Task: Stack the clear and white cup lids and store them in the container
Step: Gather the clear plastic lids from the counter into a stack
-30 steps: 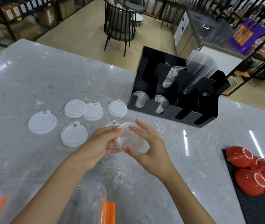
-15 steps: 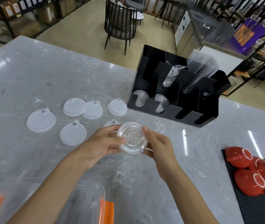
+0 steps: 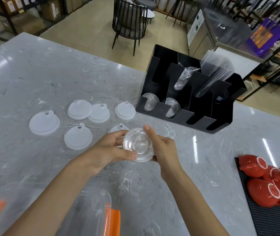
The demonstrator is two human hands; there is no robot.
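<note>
Head view: over a grey marble counter, a person holds a small stack of clear lids between both hands. The left hand grips the stack's near-left edge, thumb curled under its lower rim; the right hand clasps the opposite side, one finger laid up along the far edge. The hands are close together, both clamped on the stack, which is lifted off the counter and tilted toward the camera. How many clear lids it holds cannot be told.

Six white lids lie loose on the counter to the left, none yet stacked. Two at the back overlap at their edges; one at the front is partly hidden behind the left hand; the others lie apart.

The container, a clear tub with orange clasps, sits at the bottom edge of the frame, nearest the person and partly under the left forearm. Nothing can be seen stored in it.

A black organiser with clear cups and plastic sleeves stands at the back of the counter. Red cups lie on a dark mat at the right.

By the look of it, the clear lids are gathered and the task is in its early-to-middle stretch: the white lids await stacking, and nothing has reached the container.
</note>
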